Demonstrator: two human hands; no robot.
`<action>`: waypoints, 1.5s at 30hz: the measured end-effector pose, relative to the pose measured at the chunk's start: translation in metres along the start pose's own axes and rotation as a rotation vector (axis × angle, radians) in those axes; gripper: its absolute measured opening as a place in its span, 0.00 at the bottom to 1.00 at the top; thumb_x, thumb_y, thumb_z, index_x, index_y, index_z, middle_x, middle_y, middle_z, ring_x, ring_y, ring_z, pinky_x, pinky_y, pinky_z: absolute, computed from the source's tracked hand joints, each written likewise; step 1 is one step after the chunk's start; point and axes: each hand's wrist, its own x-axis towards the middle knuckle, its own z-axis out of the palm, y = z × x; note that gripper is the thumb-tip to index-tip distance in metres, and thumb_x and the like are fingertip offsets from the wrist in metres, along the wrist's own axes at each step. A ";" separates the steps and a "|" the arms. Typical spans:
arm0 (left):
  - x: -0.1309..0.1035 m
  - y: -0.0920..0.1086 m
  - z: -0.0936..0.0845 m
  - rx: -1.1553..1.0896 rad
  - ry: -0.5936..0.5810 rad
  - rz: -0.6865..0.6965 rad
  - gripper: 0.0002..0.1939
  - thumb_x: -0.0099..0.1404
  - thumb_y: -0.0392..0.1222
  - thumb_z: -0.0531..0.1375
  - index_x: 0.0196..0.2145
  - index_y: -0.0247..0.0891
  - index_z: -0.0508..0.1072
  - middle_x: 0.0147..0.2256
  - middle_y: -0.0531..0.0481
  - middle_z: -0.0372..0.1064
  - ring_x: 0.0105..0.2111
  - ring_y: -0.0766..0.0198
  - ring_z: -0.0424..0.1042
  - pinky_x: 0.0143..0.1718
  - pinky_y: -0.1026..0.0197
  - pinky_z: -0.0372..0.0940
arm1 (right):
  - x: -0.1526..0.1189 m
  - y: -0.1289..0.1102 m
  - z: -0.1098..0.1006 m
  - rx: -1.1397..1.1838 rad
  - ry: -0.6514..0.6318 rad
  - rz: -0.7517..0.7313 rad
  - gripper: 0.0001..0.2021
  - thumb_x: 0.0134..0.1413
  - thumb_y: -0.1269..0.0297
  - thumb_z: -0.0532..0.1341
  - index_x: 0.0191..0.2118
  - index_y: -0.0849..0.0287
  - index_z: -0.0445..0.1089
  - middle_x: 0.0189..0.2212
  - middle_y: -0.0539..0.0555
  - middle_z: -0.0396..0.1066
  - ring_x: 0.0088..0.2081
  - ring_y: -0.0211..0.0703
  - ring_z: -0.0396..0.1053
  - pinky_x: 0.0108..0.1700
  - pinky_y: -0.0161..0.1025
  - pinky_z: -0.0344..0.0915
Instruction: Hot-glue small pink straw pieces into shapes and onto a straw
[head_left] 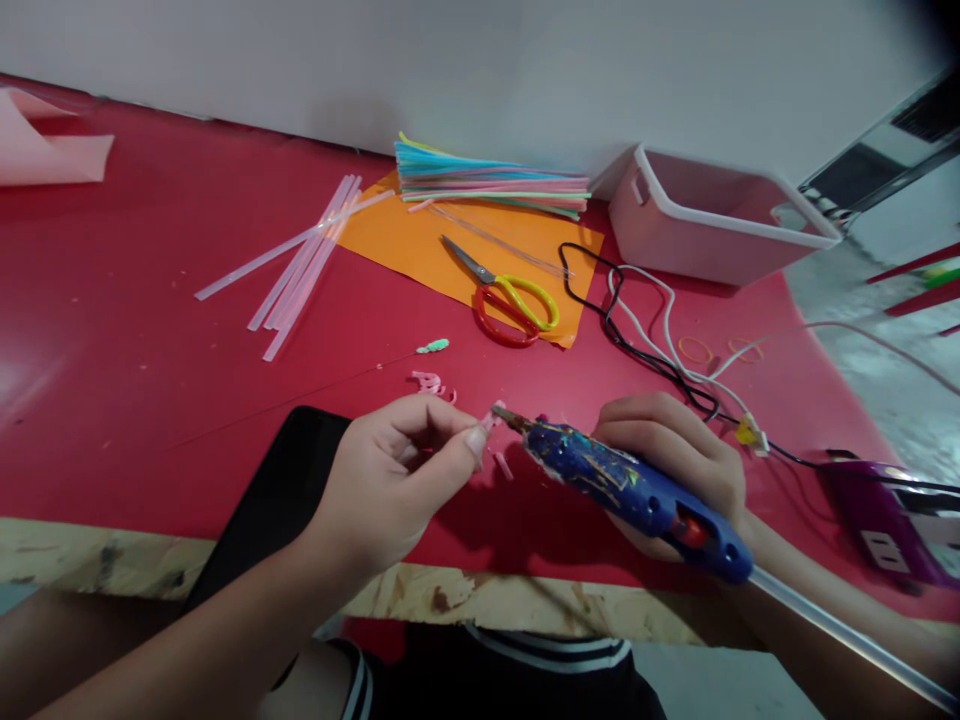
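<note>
My left hand (409, 470) pinches a small pink piece (491, 415) between thumb and forefinger, just above the red table. In my right hand (675, 450) is a blue glue gun (600, 470), its body smeared with dried glue and a long glue stick (840, 635) sticking out of its back end. The nozzle points left and meets the pink piece, or nearly so; I cannot tell if they touch. Small curled pink bits (429, 382) lie beyond my left hand. Near them rests a thin wire with a green tip (433, 347).
Scissors (514, 300) and a bundle of coloured pipe cleaners (487, 180) lie on an orange sheet (420, 240). Glue sticks (300, 270) are at left, a black phone (277, 490) near the front edge. A pink bin (690, 235), tangled cables (652, 345) and a purple box (885, 520) occupy the right.
</note>
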 end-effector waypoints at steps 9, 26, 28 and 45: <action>0.000 0.000 -0.001 -0.101 -0.044 -0.027 0.08 0.59 0.29 0.65 0.25 0.39 0.76 0.21 0.56 0.72 0.18 0.75 0.65 0.19 0.72 0.59 | -0.003 -0.001 0.002 -0.029 0.019 0.002 0.07 0.64 0.68 0.57 0.44 0.57 0.71 0.36 0.57 0.72 0.35 0.45 0.73 0.36 0.41 0.73; -0.001 -0.003 -0.002 -0.196 -0.056 -0.068 0.06 0.60 0.32 0.68 0.28 0.40 0.80 0.22 0.55 0.74 0.18 0.75 0.64 0.18 0.73 0.59 | -0.003 0.000 0.003 0.025 0.098 -0.009 0.06 0.63 0.69 0.59 0.43 0.57 0.72 0.35 0.56 0.71 0.36 0.46 0.73 0.36 0.43 0.74; -0.003 -0.002 0.000 -0.128 0.002 0.000 0.05 0.59 0.31 0.68 0.29 0.40 0.81 0.24 0.55 0.75 0.18 0.75 0.64 0.18 0.72 0.60 | -0.003 0.000 0.003 0.028 0.069 -0.027 0.07 0.65 0.67 0.56 0.44 0.56 0.72 0.35 0.57 0.72 0.36 0.46 0.74 0.36 0.44 0.75; -0.006 0.002 -0.002 0.024 -0.012 0.091 0.07 0.56 0.29 0.68 0.27 0.40 0.80 0.24 0.55 0.75 0.22 0.72 0.70 0.24 0.72 0.67 | -0.001 0.003 0.003 0.065 -0.028 -0.108 0.08 0.68 0.67 0.55 0.48 0.60 0.69 0.37 0.59 0.73 0.39 0.46 0.75 0.41 0.44 0.76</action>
